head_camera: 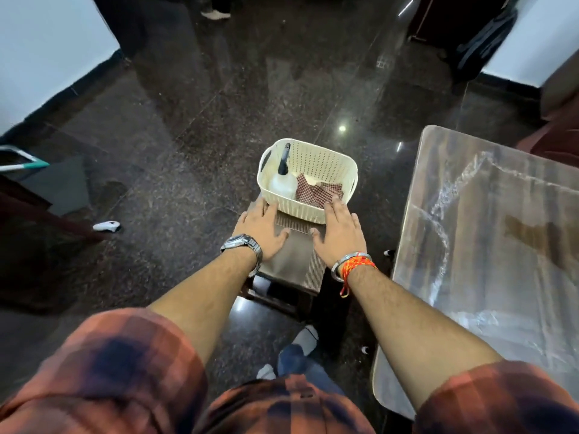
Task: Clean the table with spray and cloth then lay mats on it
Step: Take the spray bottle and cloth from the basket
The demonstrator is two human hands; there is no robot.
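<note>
A cream perforated basket (316, 158) stands on brown woven mats (296, 253) stacked on a small stool. Inside it a spray bottle (283, 180) with a black nozzle leans at the left, and a red checked cloth (316, 192) lies at the right. My left hand (261, 227) rests flat on the mats at the basket's near left corner, fingers spread. My right hand (340, 230) lies flat at the near right corner, fingertips touching the basket's rim. Neither hand holds anything. The wooden table (488, 245), under a glossy clear cover, stands to the right.
Dark polished stone floor surrounds the stool. A dark chair or furniture piece (28, 195) stands at the left, with a white shoe (106, 226) near it. White walls flank both upper corners. Someone's feet (216, 14) show at the far top.
</note>
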